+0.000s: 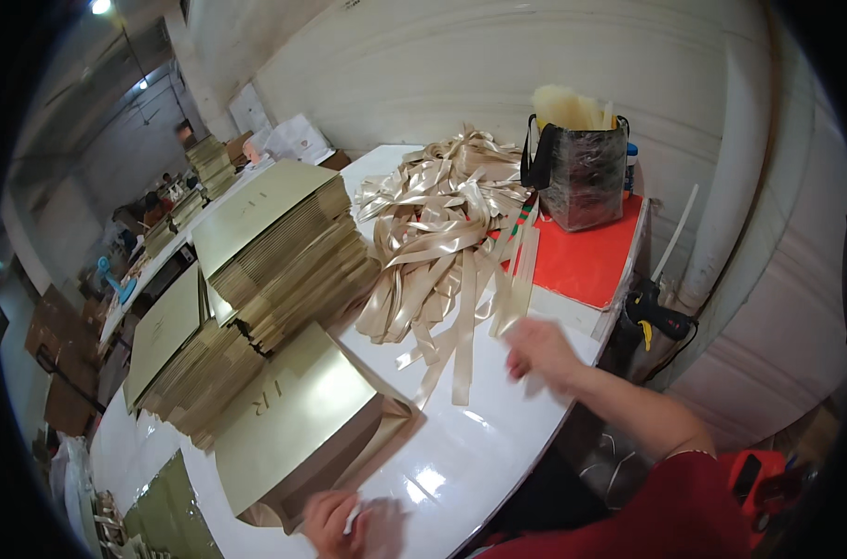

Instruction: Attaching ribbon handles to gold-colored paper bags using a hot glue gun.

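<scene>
My right hand is closed, a little blurred, over the right side of the white table. Pinched at its fingertips appears to be the lower end of a pale gold satin ribbon, stretched straight from a loose heap of ribbons. My left hand is curled at the near table edge, beside the bottom corner of a gold paper bag. Something small and white shows between its fingers; its kind is unclear. The bag lies on its side, partly opened out, with dark lettering on its front.
Two tall stacks of flat gold paper bags stand behind the open bag. A plastic-wrapped black holder with pale sticks stands by a red sheet. A glue gun hangs off the right table edge. More workbenches and people are far left.
</scene>
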The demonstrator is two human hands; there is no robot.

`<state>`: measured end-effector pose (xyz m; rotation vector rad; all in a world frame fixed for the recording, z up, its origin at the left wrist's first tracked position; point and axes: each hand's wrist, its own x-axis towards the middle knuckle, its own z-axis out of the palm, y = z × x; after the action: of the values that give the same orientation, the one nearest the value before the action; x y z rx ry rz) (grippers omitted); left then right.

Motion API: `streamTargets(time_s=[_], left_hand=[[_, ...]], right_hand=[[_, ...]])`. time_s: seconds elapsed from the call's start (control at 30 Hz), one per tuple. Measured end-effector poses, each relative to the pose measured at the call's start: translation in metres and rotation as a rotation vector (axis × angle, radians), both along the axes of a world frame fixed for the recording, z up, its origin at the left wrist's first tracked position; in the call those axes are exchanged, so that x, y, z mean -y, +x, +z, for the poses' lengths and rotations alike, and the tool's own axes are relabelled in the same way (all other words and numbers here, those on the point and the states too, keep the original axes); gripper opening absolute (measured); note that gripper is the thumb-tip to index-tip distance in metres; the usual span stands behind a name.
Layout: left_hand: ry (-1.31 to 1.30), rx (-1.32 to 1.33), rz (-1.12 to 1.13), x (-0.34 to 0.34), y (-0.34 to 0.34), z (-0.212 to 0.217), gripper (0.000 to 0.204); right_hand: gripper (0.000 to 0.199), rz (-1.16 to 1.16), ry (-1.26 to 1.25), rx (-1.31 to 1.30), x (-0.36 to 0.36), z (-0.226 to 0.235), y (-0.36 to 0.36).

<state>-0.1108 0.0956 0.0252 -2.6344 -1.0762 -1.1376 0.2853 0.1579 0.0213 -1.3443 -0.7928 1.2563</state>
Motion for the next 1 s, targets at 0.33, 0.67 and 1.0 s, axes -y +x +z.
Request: streamTargets(time_s=[0.33,0.67,1.0], left_hand=[[-1.803,0.851,-0.159,0.025,0.034,-0.008,0.015],[-1.127,1.098,0.732,0.120,-0.158,-0.018,0.012],[-1.111,1.448,0.163,0.064,-0.083,-0.032,0.014]], right_hand=[[0.014,0.347,0.122,-0.257,0.004,0.005,-0.114],[0.022,-0.290,-0.010,-0.488,-0.035,-0.025,-0.075],[0.022,0.498,-0.189,-0.161,0.029,-0.014,-0.135]])
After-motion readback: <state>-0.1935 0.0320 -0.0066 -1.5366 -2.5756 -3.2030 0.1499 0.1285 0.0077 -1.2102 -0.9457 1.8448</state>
